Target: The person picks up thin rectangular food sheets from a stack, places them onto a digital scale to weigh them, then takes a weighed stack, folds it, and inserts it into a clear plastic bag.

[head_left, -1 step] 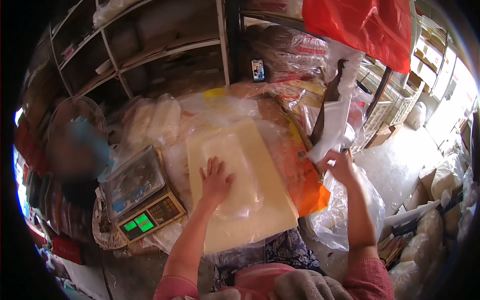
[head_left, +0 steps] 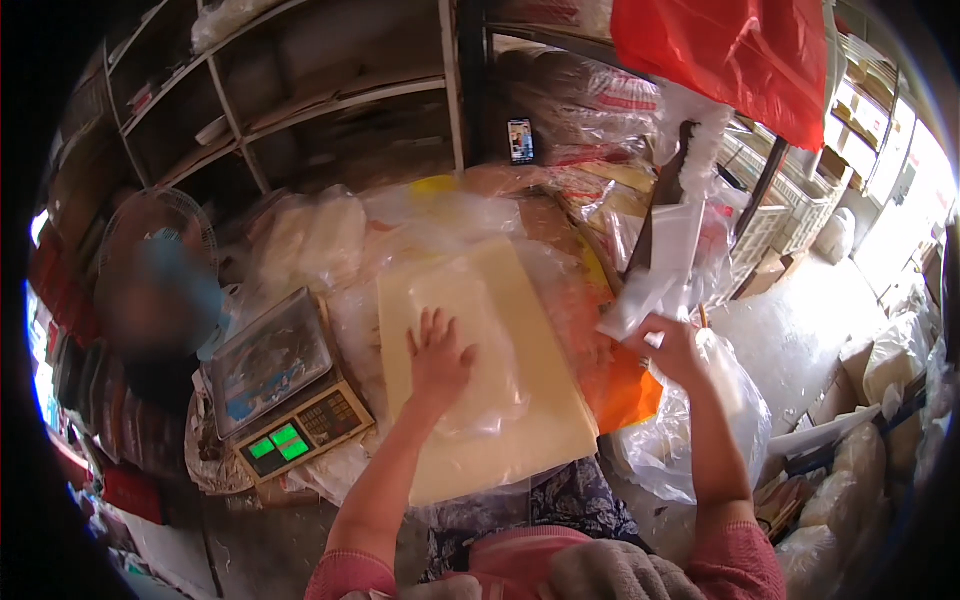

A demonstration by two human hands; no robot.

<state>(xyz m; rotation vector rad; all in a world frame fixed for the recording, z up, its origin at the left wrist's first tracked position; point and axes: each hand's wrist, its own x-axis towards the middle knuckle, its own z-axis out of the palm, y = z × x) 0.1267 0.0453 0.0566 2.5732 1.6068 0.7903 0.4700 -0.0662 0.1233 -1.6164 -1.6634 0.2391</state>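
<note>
My left hand (head_left: 440,365) lies flat, fingers spread, on a clear plastic bag with pale contents (head_left: 490,390). Under it is a broad stack of pale yellow sheets (head_left: 540,430) on the worktable in front of me. My right hand (head_left: 674,352) is raised past the stack's right side, thumb and fingers pinched on the lower end of a white translucent plastic bag (head_left: 676,240). That bag hangs down beside a dark upright strip (head_left: 660,220). An orange sheet (head_left: 625,395) shows below the right hand.
Left of the stack stands a scale (head_left: 275,370) with a metal pan and lit green display. A phone (head_left: 520,142) is propped at the back, near shelves (head_left: 340,100). A red plastic bag (head_left: 720,70) hangs above right; a large clear bag (head_left: 690,450) sits below my right forearm.
My right hand has come slightly left and down, drawing the lower end of the white plastic bag with it. My left hand stays on the clear bag.
</note>
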